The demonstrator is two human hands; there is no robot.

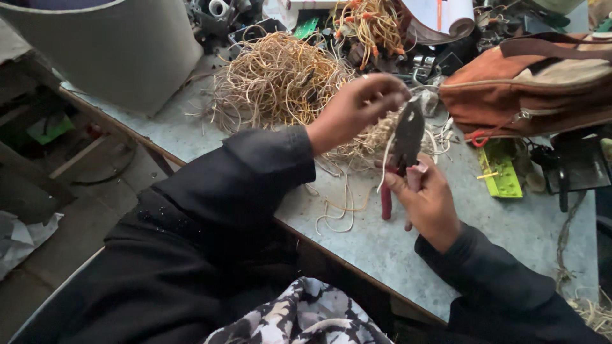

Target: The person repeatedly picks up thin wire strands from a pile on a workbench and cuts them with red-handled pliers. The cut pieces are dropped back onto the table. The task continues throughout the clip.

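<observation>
My right hand (426, 200) grips red-handled pliers (405, 148), jaws pointing up. A thin whitish wire (385, 160) hangs down from the jaws. My left hand (357, 108) is just above the pliers' head, fingers pinched on the top end of that wire. Both hands hover over the grey worktable (382, 245), in front of a big tangled heap of yellow and white wire pieces (277, 79). Dark sleeves cover both of my arms.
A brown bag (529, 86) lies at the right, with a green plastic part (500, 171) and a dark tool (570, 167) beside it. A grey bin (121, 51) stands at the back left. Orange-tipped wires (366, 28) and clutter fill the back. Loose wire strands (338, 213) lie near the table's front edge.
</observation>
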